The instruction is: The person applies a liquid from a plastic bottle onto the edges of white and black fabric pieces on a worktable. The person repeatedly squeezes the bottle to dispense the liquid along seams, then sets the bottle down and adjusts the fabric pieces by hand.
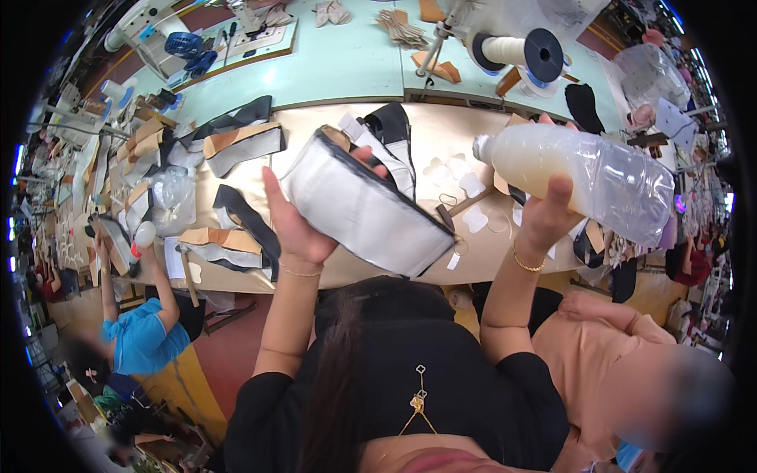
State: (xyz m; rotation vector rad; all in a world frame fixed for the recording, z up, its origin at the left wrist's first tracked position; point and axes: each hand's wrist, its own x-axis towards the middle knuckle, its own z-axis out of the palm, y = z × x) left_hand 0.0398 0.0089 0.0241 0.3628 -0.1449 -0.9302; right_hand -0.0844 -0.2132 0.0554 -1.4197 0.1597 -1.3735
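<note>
My left hand (303,229) is closed around a white-lined boot upper piece (363,209) with black edging and a little brown at its top, lifted over the table. Its fingertips curl over the upper edge. Raised to the right, my right hand (548,213) grips a clear plastic bottle (607,181) lying nearly sideways. The neck points left toward the upper piece, and cloudy pale-yellow liquid sits in its neck half. Beyond the held piece lies another black and white upper piece (398,150). Small white cut shapes (473,185) are scattered between my hands.
More upper pieces (240,150) lie on the cream table (315,114) at left. A green bench (347,63) behind carries a sewing machine (252,16) and a large spool of white thread (505,50). People sit close by, in blue (146,335) at left and peach (583,355) at right.
</note>
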